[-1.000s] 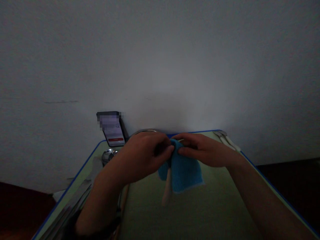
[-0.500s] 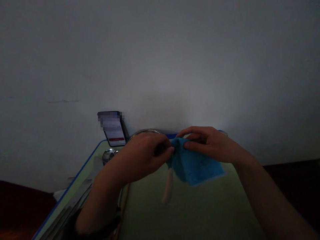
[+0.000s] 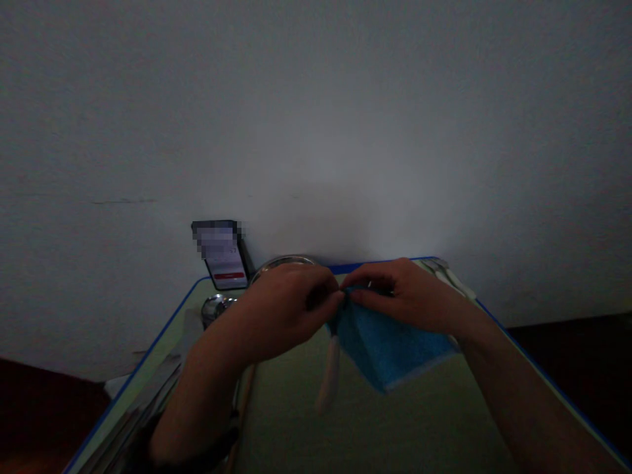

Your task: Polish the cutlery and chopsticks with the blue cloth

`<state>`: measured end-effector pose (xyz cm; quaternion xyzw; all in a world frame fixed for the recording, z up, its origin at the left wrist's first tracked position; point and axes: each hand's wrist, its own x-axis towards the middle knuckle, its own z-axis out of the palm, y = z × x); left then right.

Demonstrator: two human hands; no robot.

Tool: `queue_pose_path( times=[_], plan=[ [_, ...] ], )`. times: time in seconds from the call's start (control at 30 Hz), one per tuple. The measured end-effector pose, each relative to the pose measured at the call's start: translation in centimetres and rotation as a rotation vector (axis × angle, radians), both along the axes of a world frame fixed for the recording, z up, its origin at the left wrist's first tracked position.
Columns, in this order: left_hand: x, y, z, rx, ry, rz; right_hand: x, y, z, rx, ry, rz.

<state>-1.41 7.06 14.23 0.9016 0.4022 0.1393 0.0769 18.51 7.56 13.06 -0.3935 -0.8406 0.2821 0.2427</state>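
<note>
My left hand (image 3: 291,306) is closed in a pinch near the middle of the table, at the upper end of a utensil with a pale handle (image 3: 329,375). The handle hangs down below my fingertips; the utensil's other end is hidden by fingers and cloth, so its exact kind does not show. My right hand (image 3: 399,296) pinches a blue cloth (image 3: 395,349) right beside the left fingertips. This cloth drapes downward from the pinch, its pale-edged corner hanging over the table. The fingertips of both hands nearly touch.
A phone (image 3: 224,257) leans against the wall (image 3: 316,131). Behind my left hand show a round metal rim (image 3: 286,260) and a shiny metal object (image 3: 214,309). Pale-handled cutlery (image 3: 447,273) lies at the back right of the blue-edged green table (image 3: 291,428). Papers (image 3: 148,395) lie along the left side.
My right hand has shifted left and slightly down, close to the left fingertips. The cloth now hangs lower and spreads wider, and the cutlery behind has come into view. My left hand is almost still.
</note>
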Motion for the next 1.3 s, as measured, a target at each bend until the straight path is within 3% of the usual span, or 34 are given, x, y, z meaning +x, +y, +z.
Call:
queue_pose_path(
  times=[0.33,0.57,0.8,0.93,1.1,1.3],
  plan=[
    [0.5,0.4,-0.5,0.029,0.021,-0.025,-0.2,-0.1,0.0,0.100,-0.159,-0.065],
    [0.5,0.6,-0.8,-0.008,0.023,-0.035,-0.3,-0.1,0.0,0.118,-0.205,-0.029],
    [1.1,0.4,-0.7,-0.062,-0.112,0.044,-0.2,0.1,0.3,0.143,-0.055,-0.120],
    [1.5,0.3,-0.7,-0.185,-0.134,0.104,-0.4,0.2,0.0,0.173,0.093,-0.238],
    [1.0,0.2,-1.3,-0.416,-0.145,0.024,-0.8,0.6,-0.8,0.198,0.242,-0.409],
    [0.2,0.3,-1.7,-0.321,-0.139,-0.006,0.4,1.0,-0.8,0.195,0.121,-0.339]
  ],
)
